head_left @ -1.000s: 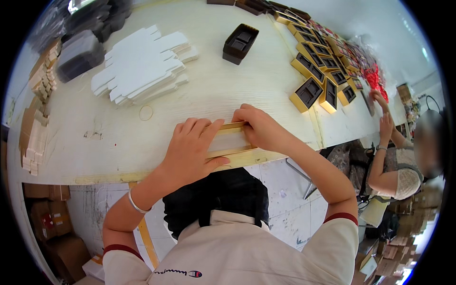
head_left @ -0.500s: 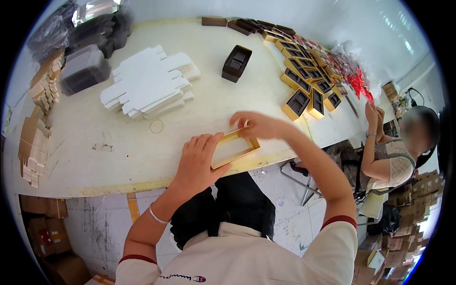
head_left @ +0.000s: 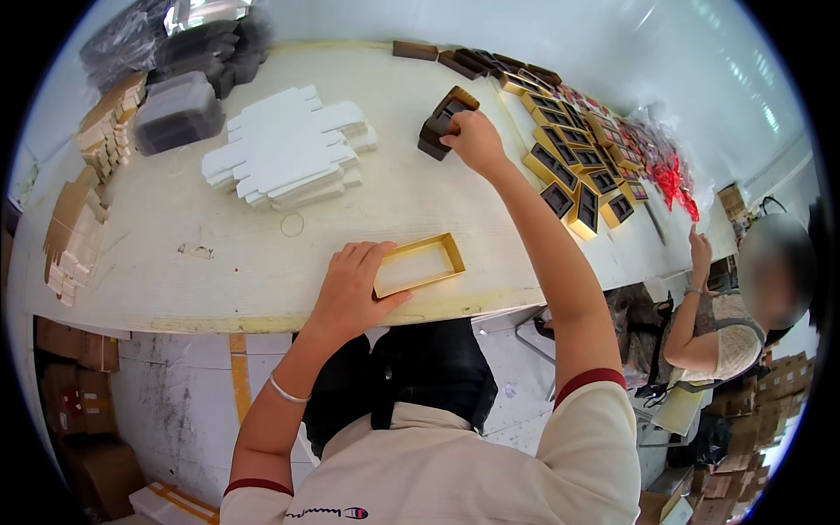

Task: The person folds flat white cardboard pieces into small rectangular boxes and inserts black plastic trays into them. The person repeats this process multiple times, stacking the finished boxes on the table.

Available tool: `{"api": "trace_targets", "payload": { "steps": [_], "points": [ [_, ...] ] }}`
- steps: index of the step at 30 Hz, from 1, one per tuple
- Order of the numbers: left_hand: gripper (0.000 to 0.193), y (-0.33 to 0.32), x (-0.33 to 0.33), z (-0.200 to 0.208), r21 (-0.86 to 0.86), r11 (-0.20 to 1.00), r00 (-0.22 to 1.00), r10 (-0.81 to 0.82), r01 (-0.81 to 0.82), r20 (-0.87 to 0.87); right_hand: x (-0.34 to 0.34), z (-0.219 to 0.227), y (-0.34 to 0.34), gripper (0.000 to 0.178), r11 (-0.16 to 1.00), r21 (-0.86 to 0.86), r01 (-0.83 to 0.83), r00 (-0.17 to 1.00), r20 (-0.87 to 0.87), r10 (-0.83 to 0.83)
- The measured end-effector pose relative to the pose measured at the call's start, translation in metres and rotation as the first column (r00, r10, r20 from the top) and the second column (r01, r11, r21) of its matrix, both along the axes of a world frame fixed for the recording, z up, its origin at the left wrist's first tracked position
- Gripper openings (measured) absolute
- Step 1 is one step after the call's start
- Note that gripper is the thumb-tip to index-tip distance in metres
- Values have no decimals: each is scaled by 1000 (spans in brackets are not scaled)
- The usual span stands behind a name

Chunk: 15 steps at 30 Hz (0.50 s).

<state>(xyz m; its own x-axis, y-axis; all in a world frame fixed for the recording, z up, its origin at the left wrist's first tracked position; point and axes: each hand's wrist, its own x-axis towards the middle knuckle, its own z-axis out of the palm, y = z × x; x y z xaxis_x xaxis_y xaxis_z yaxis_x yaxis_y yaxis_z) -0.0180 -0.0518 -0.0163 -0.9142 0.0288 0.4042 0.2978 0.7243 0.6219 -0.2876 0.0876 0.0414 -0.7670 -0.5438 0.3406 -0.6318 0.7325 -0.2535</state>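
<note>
An open gold box frame (head_left: 422, 286) lies near the table's front edge, its inside showing the pale surface. My left hand (head_left: 352, 284) grips its left end, with the thumb along the near side and the fingers over the far corner. Farther off, a small stack of black plastic inserts (head_left: 435, 131) stands on the table. My right hand (head_left: 475, 140) reaches out to it and pinches the topmost insert at its right side; the fingertips are partly hidden. Filled gold boxes (head_left: 553, 166) with black inserts stand in rows to the right.
Flat white box blanks (head_left: 289, 144) are piled left of centre. Black plastic stacks (head_left: 179, 114) and folded card pieces (head_left: 74, 219) line the left side. More dark inserts (head_left: 415, 51) sit along the back. A co-worker (head_left: 722, 337) sits at right near red ribbon (head_left: 672, 184).
My right hand has left the gold box's right end and moved away to the black inserts. My left hand still holds the box.
</note>
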Motion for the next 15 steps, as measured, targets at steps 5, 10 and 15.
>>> {"api": "trace_targets", "payload": {
  "steps": [5,10,15],
  "points": [
    [67,-1,1,0,-35,999,1000,12,-11,20,15,30,13,21,833,-524,-179,982,-147,118],
    [90,3,7,9,-7,1000,999,15,-14,33,113,54,67,16,282,-940,191,672,335,661],
    [100,11,8,18,-95,992,996,85,-87,-22,167,4,92,19,454,-698,554,318,681,660]
  ]
}}
